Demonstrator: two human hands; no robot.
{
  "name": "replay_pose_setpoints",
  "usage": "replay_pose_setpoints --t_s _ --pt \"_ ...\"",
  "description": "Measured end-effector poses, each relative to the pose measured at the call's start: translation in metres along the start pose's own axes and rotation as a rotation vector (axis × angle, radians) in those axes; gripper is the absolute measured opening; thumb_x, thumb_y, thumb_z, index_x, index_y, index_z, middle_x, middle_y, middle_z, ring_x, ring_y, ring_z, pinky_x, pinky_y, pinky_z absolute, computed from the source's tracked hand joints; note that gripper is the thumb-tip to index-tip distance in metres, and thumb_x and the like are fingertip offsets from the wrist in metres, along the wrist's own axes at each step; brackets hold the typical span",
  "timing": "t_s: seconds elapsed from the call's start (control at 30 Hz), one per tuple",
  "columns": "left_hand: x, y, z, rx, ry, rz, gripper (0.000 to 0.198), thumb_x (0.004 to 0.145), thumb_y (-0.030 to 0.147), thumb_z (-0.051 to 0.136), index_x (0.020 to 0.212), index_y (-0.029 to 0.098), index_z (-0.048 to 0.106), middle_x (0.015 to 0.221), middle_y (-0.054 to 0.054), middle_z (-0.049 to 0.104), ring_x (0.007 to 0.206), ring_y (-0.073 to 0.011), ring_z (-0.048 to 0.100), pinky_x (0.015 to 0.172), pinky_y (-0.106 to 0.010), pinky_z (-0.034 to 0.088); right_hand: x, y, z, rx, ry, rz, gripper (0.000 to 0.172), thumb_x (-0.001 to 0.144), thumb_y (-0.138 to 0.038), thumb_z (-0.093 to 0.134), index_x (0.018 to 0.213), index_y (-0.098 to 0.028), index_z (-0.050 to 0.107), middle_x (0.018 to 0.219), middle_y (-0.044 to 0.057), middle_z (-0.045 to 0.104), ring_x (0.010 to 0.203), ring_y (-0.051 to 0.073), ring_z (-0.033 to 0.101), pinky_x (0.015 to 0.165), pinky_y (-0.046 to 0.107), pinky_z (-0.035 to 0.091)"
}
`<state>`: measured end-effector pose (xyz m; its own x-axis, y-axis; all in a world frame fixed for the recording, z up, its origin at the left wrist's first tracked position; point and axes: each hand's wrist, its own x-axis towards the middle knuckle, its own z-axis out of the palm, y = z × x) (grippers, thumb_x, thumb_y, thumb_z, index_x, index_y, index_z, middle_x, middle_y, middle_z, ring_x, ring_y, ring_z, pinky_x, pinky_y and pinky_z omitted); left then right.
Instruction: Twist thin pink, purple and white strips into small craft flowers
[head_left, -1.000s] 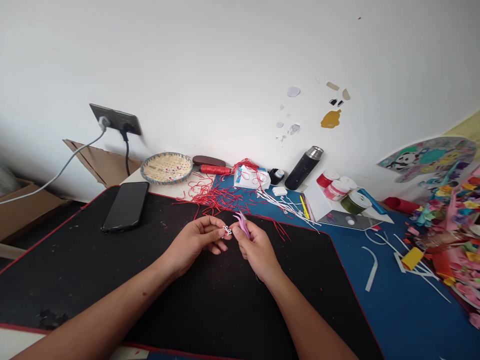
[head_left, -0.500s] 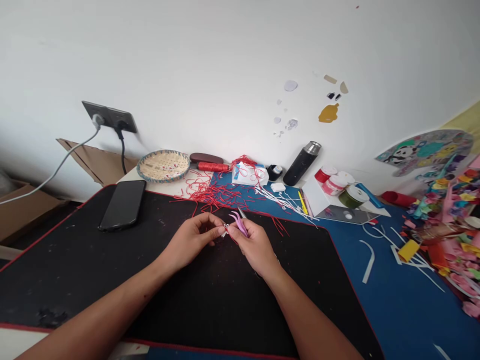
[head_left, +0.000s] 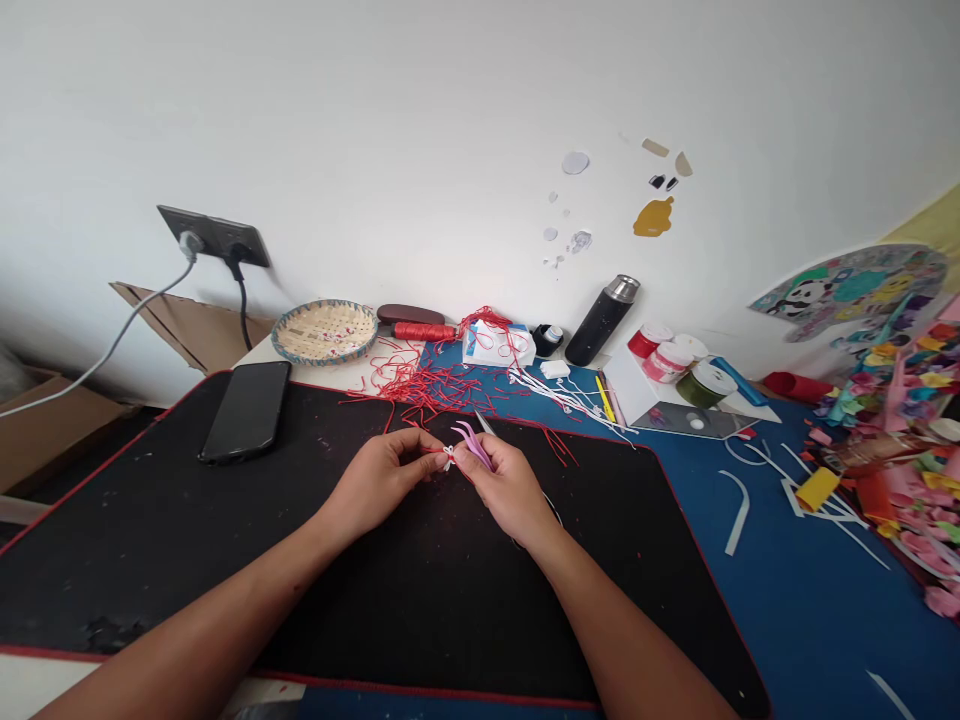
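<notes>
Between my two hands, just above the black mat (head_left: 420, 600), is a small red and white cord knot (head_left: 449, 457) with little white loops. My left hand (head_left: 386, 480) pinches its left side between thumb and forefinger. On the other side, my right hand (head_left: 506, 490) grips the knot with thumb and forefinger. That hand also holds purple curved tweezers (head_left: 474, 445) against the palm, their tips pointing up and left. A grey pointed blade or tip (head_left: 484, 423) shows behind the right fingers; the rest of it is hidden. A thin pale cord curves beside the right wrist.
Cut red cords (head_left: 435, 390) and white cords (head_left: 562, 393) lie behind the mat. Around them are a woven basket (head_left: 325, 333), red thread spool (head_left: 424, 332), black flask (head_left: 604, 320) and ribbon rolls (head_left: 667, 360). A phone (head_left: 246, 412) rests at left; colourful paper pieces (head_left: 915, 480) pile up at right.
Both hands stay in nearly the same place, still pinching the knot. The white loops show a little more clearly between the fingertips. The view has shifted slightly.
</notes>
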<state>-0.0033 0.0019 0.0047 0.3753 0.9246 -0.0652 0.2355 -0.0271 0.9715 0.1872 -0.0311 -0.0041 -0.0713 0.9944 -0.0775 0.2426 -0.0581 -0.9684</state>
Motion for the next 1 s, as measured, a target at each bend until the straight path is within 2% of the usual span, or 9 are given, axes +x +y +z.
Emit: replay_pose_setpoints --t_s 0.13,0.27,0.53,0.83,1.0 --pt "0.002 0.0 -0.002 -0.034 0.018 -0.027 0.036 0.08 0.055 0.072 0.083 0.019 0.072 0.07 0.001 0.064 0.06 -0.0152 0.054 0.058 -0.026 0.042 0.0 -0.002 0.0 -0.001 -0.013 -0.019 0.036 0.094 -0.054 0.062 0.092 -0.019 0.068 0.066 -0.004 0.044 0.059 0.013 0.036 0.056 0.025 0.03" --pt "0.003 -0.002 -0.003 -0.024 0.026 -0.032 0.036 0.081 0.054 0.072 0.085 0.018 0.071 0.072 0.0 0.064 0.061 -0.0155 0.054 0.058 -0.026 0.042 0.0 -0.003 0.0 -0.057 -0.001 -0.035 0.032 0.092 -0.049 0.064 0.084 -0.018 0.065 0.069 -0.003 0.048 0.064 0.014 0.039 0.059 0.025 0.031" --pt "0.003 -0.008 -0.002 0.047 0.008 0.021 0.037 0.089 0.055 0.065 0.091 0.019 0.074 0.075 -0.001 0.068 0.064 -0.0166 0.056 0.06 -0.026 0.043 0.0 -0.003 0.001 -0.112 0.0 -0.042 0.029 0.092 -0.043 0.062 0.076 -0.019 0.06 0.068 -0.003 0.049 0.064 0.014 0.041 0.059 0.026 0.03" --pt "0.003 -0.009 -0.003 0.138 0.042 0.079 0.033 0.093 0.05 0.06 0.086 0.021 0.074 0.074 -0.001 0.07 0.066 -0.0187 0.06 0.061 -0.026 0.042 0.001 0.0 0.002 -0.121 0.014 -0.065 0.031 0.093 -0.044 0.062 0.074 -0.019 0.058 0.067 -0.004 0.047 0.062 0.014 0.04 0.058 0.026 0.029" --pt "0.0 -0.002 -0.001 0.256 0.098 0.139 0.033 0.092 0.046 0.06 0.074 0.021 0.07 0.064 0.002 0.065 0.061 -0.0181 0.056 0.061 -0.027 0.039 0.002 0.0 0.003 -0.111 0.005 -0.071 0.034 0.091 -0.045 0.061 0.069 -0.021 0.053 0.065 -0.005 0.042 0.061 0.014 0.037 0.057 0.026 0.028"
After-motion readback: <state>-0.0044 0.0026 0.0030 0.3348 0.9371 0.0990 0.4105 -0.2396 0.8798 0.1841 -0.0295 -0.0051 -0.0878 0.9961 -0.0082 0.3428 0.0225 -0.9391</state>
